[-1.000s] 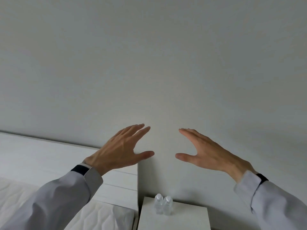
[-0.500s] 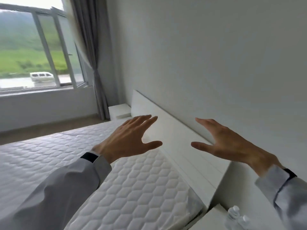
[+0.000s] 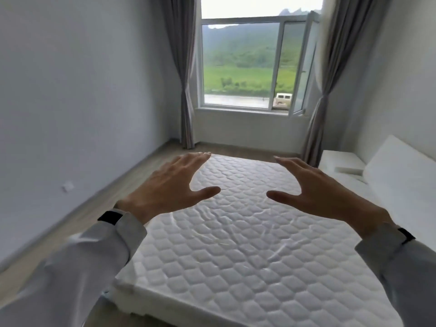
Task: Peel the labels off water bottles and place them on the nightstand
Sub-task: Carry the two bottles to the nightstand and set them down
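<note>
Both the left hand (image 3: 165, 187) and the right hand (image 3: 323, 192) hover empty, fingers spread, palms down. Below them lies a white quilted bare mattress (image 3: 236, 256). A white bedside nightstand (image 3: 339, 161) stands beyond, near the window.

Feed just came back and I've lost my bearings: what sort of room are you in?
A bedroom, most likely, and sparsely furnished. A bare quilted mattress fills the middle, a white nightstand stands at its far right corner, and grey curtains frame a window. Both hands, left hand and right hand, are open and empty.
</note>
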A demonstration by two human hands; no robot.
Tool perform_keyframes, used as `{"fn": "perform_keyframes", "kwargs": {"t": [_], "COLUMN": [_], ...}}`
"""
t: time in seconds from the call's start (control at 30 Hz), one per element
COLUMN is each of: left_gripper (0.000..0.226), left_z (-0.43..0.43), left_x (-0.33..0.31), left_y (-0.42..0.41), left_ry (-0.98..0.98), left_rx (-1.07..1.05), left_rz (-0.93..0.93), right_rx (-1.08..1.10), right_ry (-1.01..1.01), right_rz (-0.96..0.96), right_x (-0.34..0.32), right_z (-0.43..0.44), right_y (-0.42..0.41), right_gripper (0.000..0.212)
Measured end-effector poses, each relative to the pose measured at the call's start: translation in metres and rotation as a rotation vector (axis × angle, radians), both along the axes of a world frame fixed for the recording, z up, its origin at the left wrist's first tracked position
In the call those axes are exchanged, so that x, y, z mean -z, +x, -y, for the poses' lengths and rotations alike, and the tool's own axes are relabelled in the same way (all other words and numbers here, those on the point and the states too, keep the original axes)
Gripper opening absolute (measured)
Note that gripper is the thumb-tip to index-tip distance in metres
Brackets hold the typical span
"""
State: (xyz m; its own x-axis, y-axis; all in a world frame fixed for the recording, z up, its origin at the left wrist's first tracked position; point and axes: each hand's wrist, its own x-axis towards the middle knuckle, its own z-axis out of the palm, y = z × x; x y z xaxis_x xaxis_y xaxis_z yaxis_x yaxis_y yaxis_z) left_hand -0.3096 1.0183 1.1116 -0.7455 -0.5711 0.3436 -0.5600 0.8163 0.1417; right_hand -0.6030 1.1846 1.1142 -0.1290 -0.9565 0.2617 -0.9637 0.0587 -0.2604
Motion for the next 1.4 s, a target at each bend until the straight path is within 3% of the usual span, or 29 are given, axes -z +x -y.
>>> {"fn": "perform_keyframes", "kwargs": {"t": [0.27, 0.57, 0.83, 1.17, 1.4], "left_gripper": [0.094, 0.096, 0.088, 0.091, 0.100], "left_z": [0.117, 0.266, 0.426, 0.672, 0.838], "left_x": [0.002, 0.032, 0.028, 0.039, 0.036], "left_y": [0.279, 0.473, 0.607, 0.749, 0.776], "left_ry": [0.056, 0.095, 0.120, 0.103, 0.099], "left_rx": [-0.321, -0.551, -0.625, -0.406, -0.128], "left_rz": [-0.012, 0.089, 0.080, 0.100, 0.127], "right_rx": [-0.283, -0.475, -0.517, -0.308, -0.072], "right_ry": [0.048, 0.014, 0.057, 0.039, 0.052], "right_rz": [0.005, 0.089, 0.098, 0.080, 0.098], "right_x": [0.010, 0.053, 0.059, 0.070, 0.061], "right_z": [0.224, 0.441, 0.629, 0.795, 0.876], "right_y": [0.239, 0.419, 0.556, 0.700, 0.753], "right_gripper": [0.104, 0.102, 0.105, 0.105, 0.105]}}
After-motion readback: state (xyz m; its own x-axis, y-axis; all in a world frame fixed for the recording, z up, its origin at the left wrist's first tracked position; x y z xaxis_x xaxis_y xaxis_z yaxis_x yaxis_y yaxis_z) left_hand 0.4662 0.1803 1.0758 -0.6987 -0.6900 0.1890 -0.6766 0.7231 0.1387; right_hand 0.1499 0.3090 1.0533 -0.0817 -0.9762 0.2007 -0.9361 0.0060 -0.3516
